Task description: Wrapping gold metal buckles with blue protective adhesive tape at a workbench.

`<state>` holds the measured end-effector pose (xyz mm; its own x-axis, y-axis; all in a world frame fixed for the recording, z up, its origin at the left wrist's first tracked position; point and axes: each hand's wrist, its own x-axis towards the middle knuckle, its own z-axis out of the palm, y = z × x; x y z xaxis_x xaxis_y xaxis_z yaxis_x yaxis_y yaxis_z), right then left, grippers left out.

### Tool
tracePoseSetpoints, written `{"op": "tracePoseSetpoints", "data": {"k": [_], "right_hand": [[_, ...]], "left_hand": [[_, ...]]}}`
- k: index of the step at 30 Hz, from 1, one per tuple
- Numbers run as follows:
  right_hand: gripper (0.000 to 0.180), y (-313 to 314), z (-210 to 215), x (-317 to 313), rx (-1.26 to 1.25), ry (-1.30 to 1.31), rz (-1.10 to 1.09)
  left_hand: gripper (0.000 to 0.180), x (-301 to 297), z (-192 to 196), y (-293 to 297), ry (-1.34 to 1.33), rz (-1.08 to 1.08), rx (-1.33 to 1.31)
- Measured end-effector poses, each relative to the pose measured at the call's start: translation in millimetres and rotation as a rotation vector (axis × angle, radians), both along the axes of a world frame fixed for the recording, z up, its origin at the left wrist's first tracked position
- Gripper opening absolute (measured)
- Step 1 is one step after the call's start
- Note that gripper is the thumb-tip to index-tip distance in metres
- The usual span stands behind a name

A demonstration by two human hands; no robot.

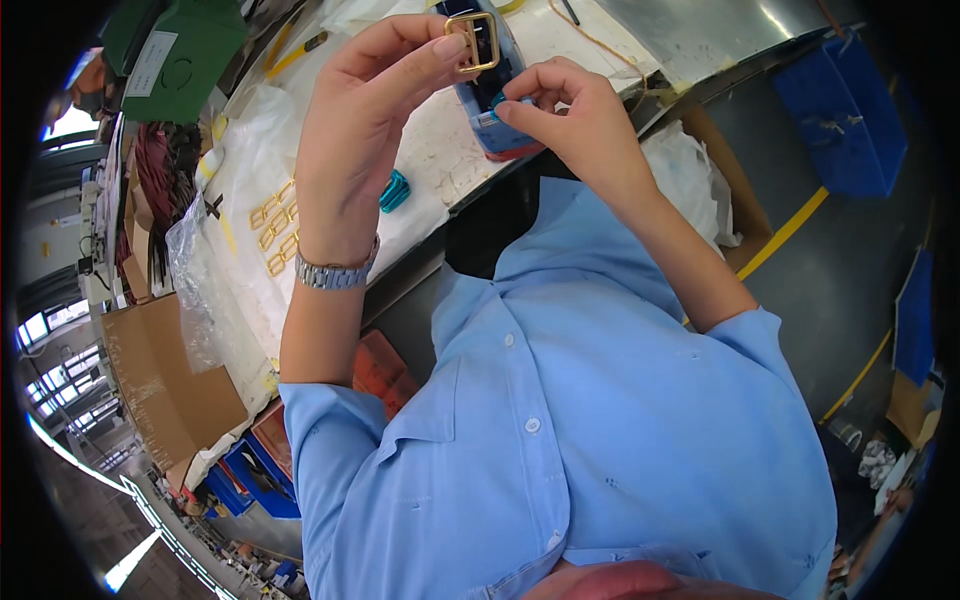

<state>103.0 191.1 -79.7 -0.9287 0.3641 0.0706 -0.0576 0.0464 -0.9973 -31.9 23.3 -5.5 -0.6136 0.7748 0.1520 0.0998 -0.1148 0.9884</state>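
Raised over the table, my left hand (385, 95) pinches a gold rectangular buckle (484, 44) between thumb and fingers. A metal-banded watch circles that wrist. To its right, my right hand (580, 115) is closed, thumb against fingers; a bit of teal shows at the fingertips, too small to name. Both hands are above a blue container (483, 130) with a dark inside and a reddish base, at the table's edge. Several gold buckles (274, 228) lie in rows on the white table left of my left forearm. A teal bundle (395, 190) rests beside that forearm.
The white table (420, 150) has its near edge in front of me. Clear plastic (190, 290) and cardboard (165, 370) lie left, below a green bin (185, 60). Right of the table are a carton with white plastic bags (690, 180) and a blue bin (840, 115).
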Motion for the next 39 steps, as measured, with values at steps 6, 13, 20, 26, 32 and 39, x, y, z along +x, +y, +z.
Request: {"op": "tracePoseSetpoints", "data": {"k": [6,13,20,26,32,39], "right_hand": [[0.011,-24,7,39,-0.241,0.087,0.007],[0.014,-25,16,88,-0.540,-0.172,0.207],[0.015,-31,12,90,-0.615,-0.137,0.230],[0.021,-31,11,93,-0.597,-0.140,0.249],[0.028,-32,11,94,-0.620,-0.123,0.215],[0.048,-30,9,93,-0.594,-0.118,0.246]], "left_hand": [[0.019,51,8,-38,-0.468,0.072,0.139],[0.013,122,-22,-50,-0.259,0.306,0.019],[0.018,124,-57,-48,0.277,0.357,0.023],[0.021,130,-61,-44,0.423,0.358,-0.016],[0.019,128,-66,-42,0.363,0.346,-0.082],[0.012,123,-52,-41,-0.068,0.267,-0.115]]}}
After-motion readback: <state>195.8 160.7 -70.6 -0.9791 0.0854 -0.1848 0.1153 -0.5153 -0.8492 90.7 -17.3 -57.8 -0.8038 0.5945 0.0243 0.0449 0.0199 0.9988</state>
